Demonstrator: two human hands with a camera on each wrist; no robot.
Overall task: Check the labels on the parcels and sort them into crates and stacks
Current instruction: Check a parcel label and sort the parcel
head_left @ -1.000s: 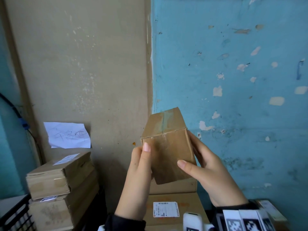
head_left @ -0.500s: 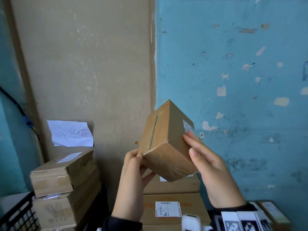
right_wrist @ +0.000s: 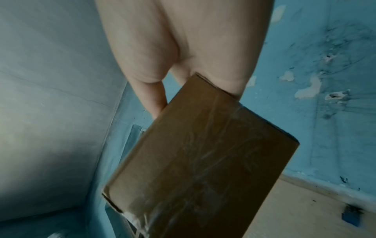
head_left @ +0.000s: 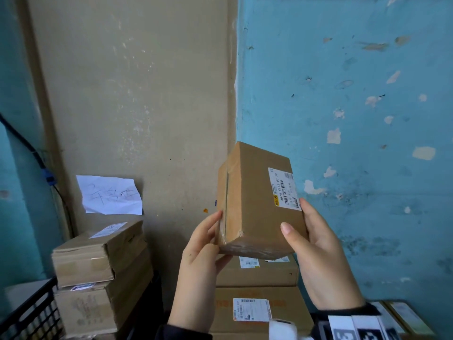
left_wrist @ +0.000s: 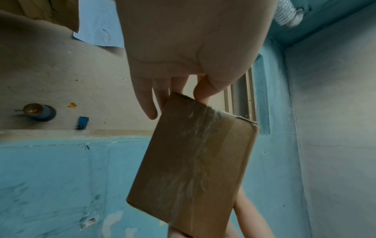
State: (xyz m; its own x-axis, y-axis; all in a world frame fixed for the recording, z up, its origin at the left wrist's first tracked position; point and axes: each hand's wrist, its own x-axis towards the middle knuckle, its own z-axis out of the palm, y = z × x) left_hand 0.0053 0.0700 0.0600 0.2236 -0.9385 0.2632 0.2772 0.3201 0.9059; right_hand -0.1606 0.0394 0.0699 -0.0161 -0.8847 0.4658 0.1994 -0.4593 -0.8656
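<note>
1. Both hands hold one small brown parcel (head_left: 255, 204) up in the air, in the middle of the head view; it stands on its short end and tips a little.
2. The right hand (head_left: 318, 256) grasps the parcel from the 4 o'clock side; its thumb lies across the front face and its fingers wrap round the back edge.
3. The left hand (head_left: 203, 244) holds the parcel's lower corner from 8 o'clock; its fingers press the taped side, and the thumb sits under the bottom end.
4. A white label (head_left: 284, 188) with bar codes sits on the front face, near the parcel's 2 o'clock edge; one right fingertip touches the label's lower corner.
5. Clear tape shines on the parcel's bottom end (left_wrist: 195, 169); the right wrist view shows that same taped end (right_wrist: 203, 169).
6. A stack of two boxes (head_left: 257, 290) sits right below the held parcel at 6 o'clock; each has a white label.
7. Another stack of two boxes (head_left: 100, 271) sits at 8 o'clock; a black crate (head_left: 29, 315) is just beside it.
8. A white paper note (head_left: 110, 196) with writing hangs on the wall above that stack.
</note>
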